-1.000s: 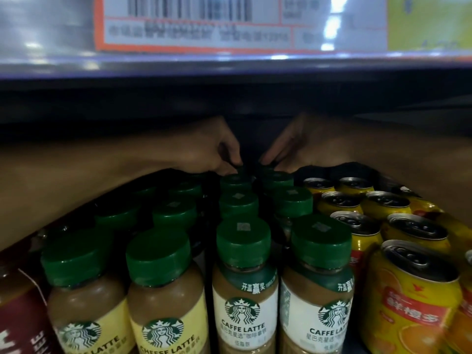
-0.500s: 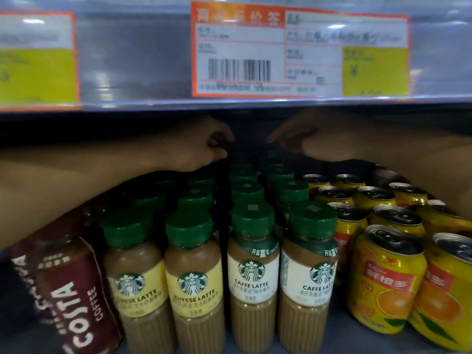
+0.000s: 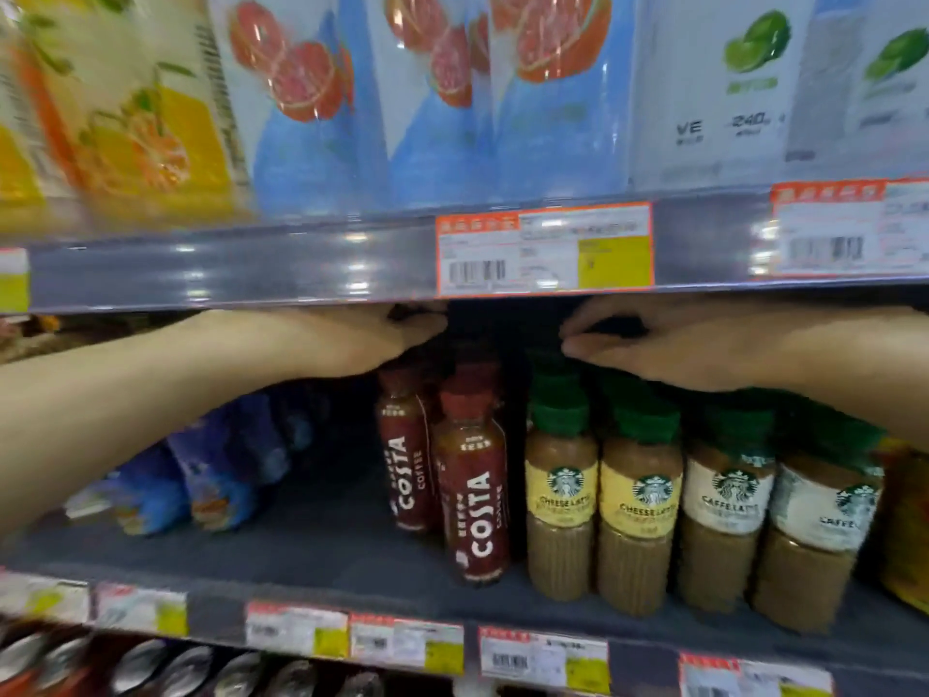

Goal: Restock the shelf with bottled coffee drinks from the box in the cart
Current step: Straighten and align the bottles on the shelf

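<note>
Head view shows both hands reaching under the upper shelf edge at mid-frame. Left hand [image 3: 362, 339] and right hand [image 3: 648, 344] have fingers curled, but whether either grips anything I cannot tell; the tips sit in shadow. Coffee bottles [image 3: 641, 520] stand in rows on the shelf [image 3: 311, 545] at lower right, dark red Costa bottles [image 3: 472, 500] beside them. They look rigid, liquid-heavy and smooth-labelled; best taken round the body below the cap.
</note>
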Demonstrator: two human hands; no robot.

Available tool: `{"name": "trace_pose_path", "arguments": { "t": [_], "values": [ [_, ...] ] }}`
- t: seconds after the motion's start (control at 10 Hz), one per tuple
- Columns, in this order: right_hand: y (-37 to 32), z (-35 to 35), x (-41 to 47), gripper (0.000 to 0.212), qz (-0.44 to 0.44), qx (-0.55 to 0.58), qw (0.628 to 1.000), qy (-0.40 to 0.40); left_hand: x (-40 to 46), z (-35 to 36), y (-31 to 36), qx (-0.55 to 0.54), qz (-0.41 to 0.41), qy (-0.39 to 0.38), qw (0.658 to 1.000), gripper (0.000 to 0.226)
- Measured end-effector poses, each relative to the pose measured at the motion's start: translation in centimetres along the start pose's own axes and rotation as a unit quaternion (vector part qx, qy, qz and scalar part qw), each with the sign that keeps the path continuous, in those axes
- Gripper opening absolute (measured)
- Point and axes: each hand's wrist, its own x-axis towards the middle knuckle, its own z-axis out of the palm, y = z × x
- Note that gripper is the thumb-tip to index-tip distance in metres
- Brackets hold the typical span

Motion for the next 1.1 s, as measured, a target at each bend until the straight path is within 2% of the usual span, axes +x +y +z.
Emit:
{"name": "trace_pose_path", "arguments": {
  "t": [0.1,0.2,0.4,0.5,0.6,0.7,1.0,1.1],
  "values": [
    [-4.0,0.3,0.3,0.028,0.008,-0.008,1.0,-0.006,-2.4,-1.5,-1.4,0.089,-0.006,-0.035,0.995,0.03],
    [-7.0,1.0,0.5,0.032,0.015,-0.044,0.999,0.001,-2.5,-1.4,-3.9,0.061,-0.027,-0.07,0.995,0.034],
    [-9.5,2.5,2.6,0.038,0.04,-0.041,0.998,-0.024,-3.1,-1.3,-6.7,-0.007,-0.034,-0.093,0.995,0.043],
    [-9.8,2.8,3.3,0.031,0.066,-0.004,0.997,-0.047,-3.2,-0.8,-7.2,-0.066,-0.023,-0.106,0.992,0.049],
    [-9.9,2.8,3.4,0.028,0.085,-0.003,0.993,-0.081,-2.7,0.1,-7.3,-0.129,-0.01,-0.113,0.985,0.045],
    [-9.9,2.8,3.5,0.03,0.097,-0.021,0.992,-0.084,-2.2,0.5,-7.4,-0.137,0.008,-0.115,0.984,0.026],
    [-10.5,2.5,3.7,0.022,0.094,-0.033,0.993,-0.069,-0.2,1.1,-7.7,-0.093,0.055,-0.088,0.99,0.02],
    [-10.5,2.4,3.4,0.02,0.091,-0.037,0.993,-0.063,0.3,1.1,-7.5,-0.112,0.06,-0.111,0.986,0.017]
  ]
}}
